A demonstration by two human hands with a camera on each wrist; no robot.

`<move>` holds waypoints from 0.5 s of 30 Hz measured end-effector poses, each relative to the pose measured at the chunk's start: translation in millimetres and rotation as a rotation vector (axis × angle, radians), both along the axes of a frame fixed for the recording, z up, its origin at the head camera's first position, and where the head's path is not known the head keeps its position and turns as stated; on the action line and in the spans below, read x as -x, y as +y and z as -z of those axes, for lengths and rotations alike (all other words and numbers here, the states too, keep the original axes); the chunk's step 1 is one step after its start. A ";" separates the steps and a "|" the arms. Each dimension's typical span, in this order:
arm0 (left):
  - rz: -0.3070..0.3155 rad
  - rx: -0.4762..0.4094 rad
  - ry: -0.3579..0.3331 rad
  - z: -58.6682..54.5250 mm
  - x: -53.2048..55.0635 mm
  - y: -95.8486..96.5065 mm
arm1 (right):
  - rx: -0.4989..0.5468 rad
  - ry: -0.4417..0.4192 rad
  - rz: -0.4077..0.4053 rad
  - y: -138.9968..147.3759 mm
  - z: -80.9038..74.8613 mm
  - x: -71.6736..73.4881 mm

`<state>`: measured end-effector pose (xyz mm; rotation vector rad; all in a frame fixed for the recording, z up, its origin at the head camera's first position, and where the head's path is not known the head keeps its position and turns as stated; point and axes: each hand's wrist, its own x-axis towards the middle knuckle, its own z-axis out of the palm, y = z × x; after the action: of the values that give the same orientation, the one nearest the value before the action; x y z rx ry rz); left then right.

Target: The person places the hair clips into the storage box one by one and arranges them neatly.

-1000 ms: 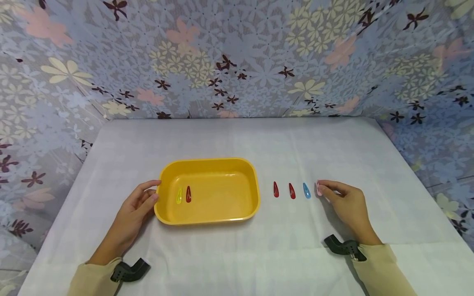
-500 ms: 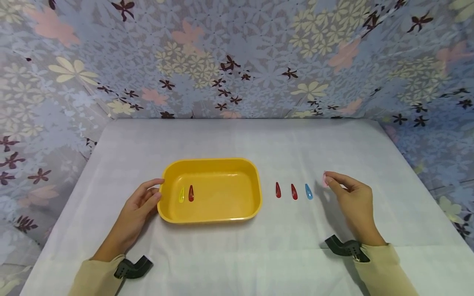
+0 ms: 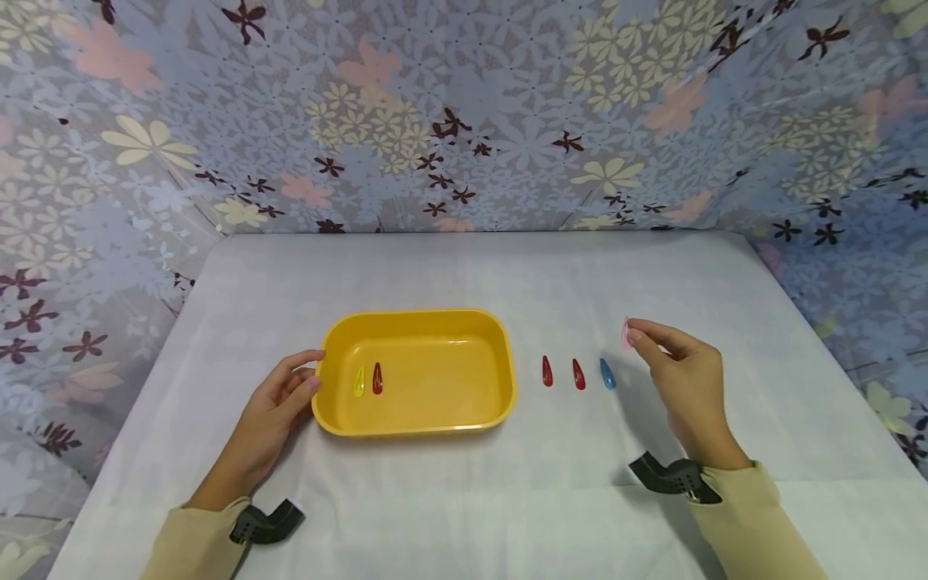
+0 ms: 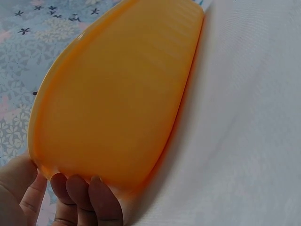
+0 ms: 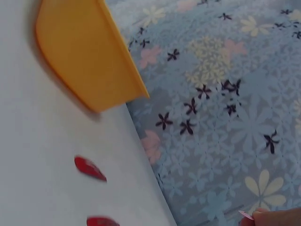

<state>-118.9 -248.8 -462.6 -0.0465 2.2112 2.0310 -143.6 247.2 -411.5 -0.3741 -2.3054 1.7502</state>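
Observation:
My right hand (image 3: 689,377) pinches a pink hair clip (image 3: 626,333) between thumb and index finger, raised above the white cloth. In the right wrist view only a fingertip and the tip of the pink clip (image 5: 245,215) show at the bottom edge. A blue hair clip (image 3: 607,374) and two red hair clips, one nearer the tray (image 3: 547,370) and one beside the blue (image 3: 578,374), lie in a row. My left hand (image 3: 270,419) holds the left end of the yellow tray (image 3: 413,430), fingertips against its outer wall (image 4: 108,103). Inside lie a yellow clip (image 3: 359,381) and a red clip (image 3: 377,378).
White cloth (image 3: 464,515) covers the table. A flowered fabric backdrop (image 3: 478,121) rises behind it and along both sides. Black straps sit on both wrists, the left one (image 3: 267,524) and the right one (image 3: 674,477).
My right hand has lifted the pink clip off the cloth, first up and slightly right, then back leftward. The left hand stays at the tray. The view has shifted slightly.

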 end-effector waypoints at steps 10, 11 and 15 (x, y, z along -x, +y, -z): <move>0.004 -0.015 0.007 1.8 0.9 -0.5 | -0.019 0.001 -0.068 -25.7 -9.2 8.4; 0.002 -0.009 0.004 1.8 0.9 -0.5 | -0.006 0.011 -0.072 -27.4 -9.9 8.9; -0.013 0.023 -0.021 1.8 1.5 0.0 | 0.109 0.051 -0.108 -32.6 -12.4 10.1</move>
<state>-120.4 -248.8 -464.4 -0.0843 2.2272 2.0019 -153.8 214.5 -399.1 -0.2244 -2.2403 1.9187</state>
